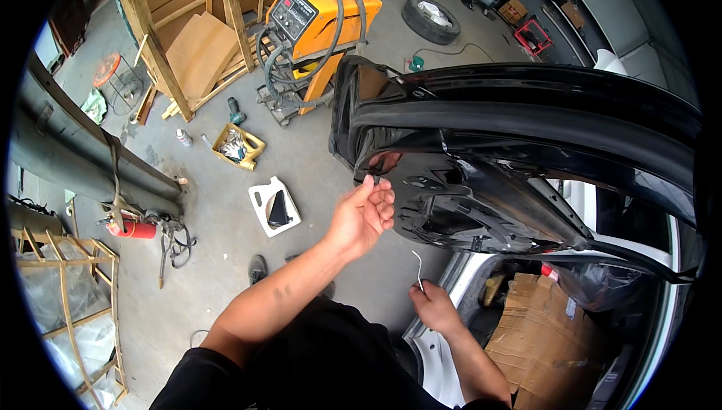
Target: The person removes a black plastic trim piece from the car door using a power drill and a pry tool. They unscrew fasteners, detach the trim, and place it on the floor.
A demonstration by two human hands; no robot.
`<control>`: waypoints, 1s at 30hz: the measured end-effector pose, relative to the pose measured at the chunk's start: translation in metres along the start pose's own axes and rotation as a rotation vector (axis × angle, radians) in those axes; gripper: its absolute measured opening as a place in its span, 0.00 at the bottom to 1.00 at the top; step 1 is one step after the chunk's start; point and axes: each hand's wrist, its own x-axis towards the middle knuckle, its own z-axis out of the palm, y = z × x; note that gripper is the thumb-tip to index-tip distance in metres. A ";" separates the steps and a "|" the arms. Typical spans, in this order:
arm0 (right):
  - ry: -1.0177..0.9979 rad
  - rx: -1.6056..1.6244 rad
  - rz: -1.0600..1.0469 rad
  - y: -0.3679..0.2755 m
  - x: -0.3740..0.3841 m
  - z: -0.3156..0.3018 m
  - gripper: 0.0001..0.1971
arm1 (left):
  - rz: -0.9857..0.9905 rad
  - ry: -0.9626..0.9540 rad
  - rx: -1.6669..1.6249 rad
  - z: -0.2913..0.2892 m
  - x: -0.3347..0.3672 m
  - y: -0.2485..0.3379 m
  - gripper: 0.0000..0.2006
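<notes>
My left hand [361, 216] reaches up to the edge of a black car door [511, 203] that stands open. Its fingers are curled, with thumb and forefinger pinched together by the door's dark inner edge. Whatever they pinch, if anything, is too small and dark to make out. Lower down, my right hand [435, 308] is closed around a thin, pale rod [419, 265] with a bent tip that points up toward the door's lower edge. The door's inner side shows bare panels and openings.
Inside the car lies a flattened cardboard box [538, 335]. On the floor to the left are a cut-open white jug [265, 220], a yellow container of small parts [250, 163] and a drill [237, 113]. An orange welding machine [320, 22] and a tyre [431, 20] stand beyond.
</notes>
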 end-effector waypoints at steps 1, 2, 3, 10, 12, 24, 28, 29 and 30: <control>-0.006 0.001 0.007 0.000 -0.002 0.001 0.16 | -0.044 -0.036 -0.090 -0.003 -0.001 -0.001 0.14; -0.011 0.003 0.013 0.000 -0.003 0.003 0.15 | -0.044 -0.049 -0.023 -0.005 -0.005 -0.003 0.14; -0.007 0.005 0.007 0.003 -0.004 0.005 0.15 | -0.045 -0.065 0.041 -0.007 -0.009 -0.006 0.14; -0.027 0.040 -0.017 0.019 -0.005 0.024 0.15 | 0.155 -0.175 0.755 -0.004 -0.040 0.013 0.09; -0.036 0.052 -0.028 0.018 -0.004 0.030 0.15 | 0.167 -0.178 0.812 0.005 -0.049 0.022 0.09; 0.124 0.230 -0.402 -0.084 -0.003 0.027 0.08 | 0.413 -0.297 1.370 0.022 -0.095 0.049 0.10; 0.161 0.314 -0.515 -0.115 0.000 0.038 0.09 | 0.244 -0.214 1.391 0.005 -0.109 0.054 0.11; 0.139 0.294 -0.543 -0.119 0.003 0.044 0.09 | 0.150 -0.177 1.424 -0.005 -0.112 0.054 0.13; 0.119 0.272 -0.572 -0.120 0.008 0.050 0.10 | 0.058 -0.167 1.409 -0.014 -0.114 0.057 0.14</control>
